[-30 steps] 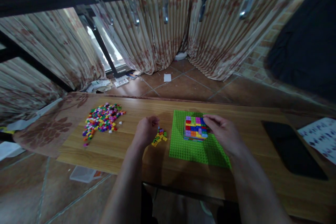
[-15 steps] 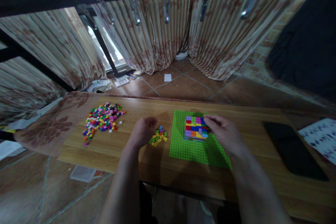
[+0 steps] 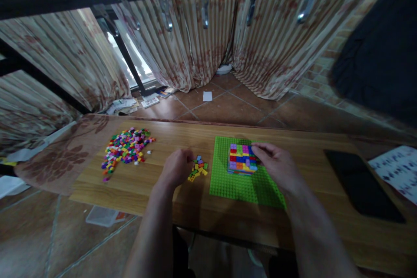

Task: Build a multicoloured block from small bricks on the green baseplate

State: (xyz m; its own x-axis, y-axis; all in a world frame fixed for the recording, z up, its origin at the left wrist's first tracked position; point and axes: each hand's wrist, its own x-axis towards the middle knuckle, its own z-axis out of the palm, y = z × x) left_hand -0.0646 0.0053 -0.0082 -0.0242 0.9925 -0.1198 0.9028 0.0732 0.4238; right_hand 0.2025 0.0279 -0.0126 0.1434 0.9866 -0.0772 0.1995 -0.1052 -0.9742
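Note:
A square block of small multicoloured bricks stands on a bright green baseplate on the wooden table. My right hand rests at the block's right edge, its fingers curled and touching the top right corner. My left hand is curled with its fingertips at a small heap of yellow, green and orange bricks just left of the baseplate. Whether those fingers pinch a brick is hidden.
A large pile of loose coloured bricks lies at the table's left. A black flat slab and a printed sheet lie at the right. A patterned cloth covers the table's left end. Curtains and a tiled floor lie beyond.
My left hand drew back a little from the small heap and then settled at its left edge again. My right hand stayed at the brick block.

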